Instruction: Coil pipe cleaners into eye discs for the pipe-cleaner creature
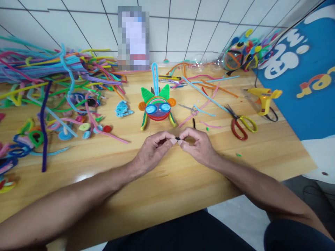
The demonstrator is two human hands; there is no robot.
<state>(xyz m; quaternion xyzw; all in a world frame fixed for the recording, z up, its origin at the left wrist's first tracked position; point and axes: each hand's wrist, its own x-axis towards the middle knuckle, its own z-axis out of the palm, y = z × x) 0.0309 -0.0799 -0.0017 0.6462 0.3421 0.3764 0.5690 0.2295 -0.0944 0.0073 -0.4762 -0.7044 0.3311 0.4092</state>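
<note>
**Open up front, crowded beyond and to the left**

Passable over bare table [157, 188] toward the near edge, between the left hand [157, 150] and right hand [200, 145]. Obstructed just beyond both by the colorful figure [158, 111]. Hemmed in at left by tangled pipe cleaners [70, 66], at right by scissors [239, 128] and, farther out, a yellow glue gun [265, 97]. Closed off behind by tiled wall [180, 35].

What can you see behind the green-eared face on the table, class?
A blue loop rises beyond the face, a yellow cutter farther back; whatever sits directly behind is covered.
</note>
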